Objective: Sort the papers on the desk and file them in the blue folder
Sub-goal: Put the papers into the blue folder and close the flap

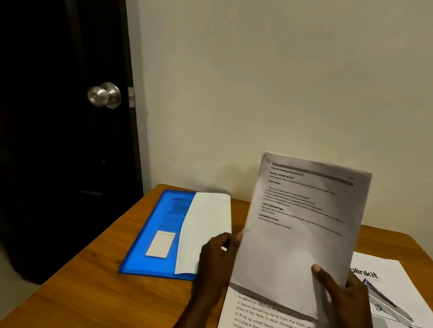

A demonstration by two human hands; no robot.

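Sheet [300, 235] upright over worktop's [96, 296] near right: light, floppy, bowing. Left grip [216, 257] pinches its left edge; right grip [348, 290] its lower right, thumb in front. Best held by both edges. Folder [159, 224] lies far left.

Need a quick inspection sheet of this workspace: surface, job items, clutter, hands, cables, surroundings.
Surface: wooden desk, brown.
Job's things: blue folder flat at left, white sheet over its right side; printed sheet held upright; instruction page and plinkit brochure flat on the desk at right.
Clutter: nothing seen.
Grippers: left hand grips the printed sheet's left edge; right hand pinches its lower right.
Cables: nothing seen.
Surroundings: dark door with metal knob at left; plain wall.
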